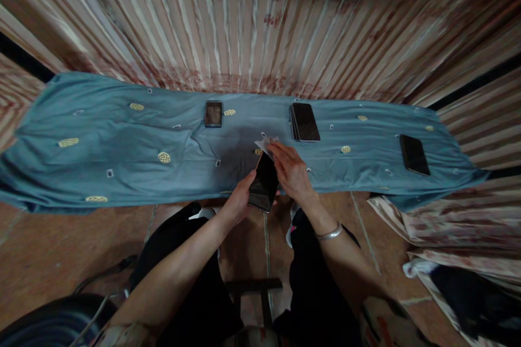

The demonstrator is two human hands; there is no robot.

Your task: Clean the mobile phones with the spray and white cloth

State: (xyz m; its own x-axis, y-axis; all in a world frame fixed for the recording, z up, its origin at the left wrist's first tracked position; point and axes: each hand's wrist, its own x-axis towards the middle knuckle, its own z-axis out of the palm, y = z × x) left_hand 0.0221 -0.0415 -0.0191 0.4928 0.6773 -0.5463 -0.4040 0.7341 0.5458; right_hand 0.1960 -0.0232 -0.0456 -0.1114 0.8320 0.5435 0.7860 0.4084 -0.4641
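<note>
The left hand grips a black phone from below, just in front of the blue cloth. The right hand presses a small white wipe on the phone's top end. More phones lie farther back on the cloth. No writing can be read.

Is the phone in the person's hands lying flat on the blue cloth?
No, the phone is held up off the blue cloth, gripped by the left hand while the right hand presses a white wipe on it.
</note>
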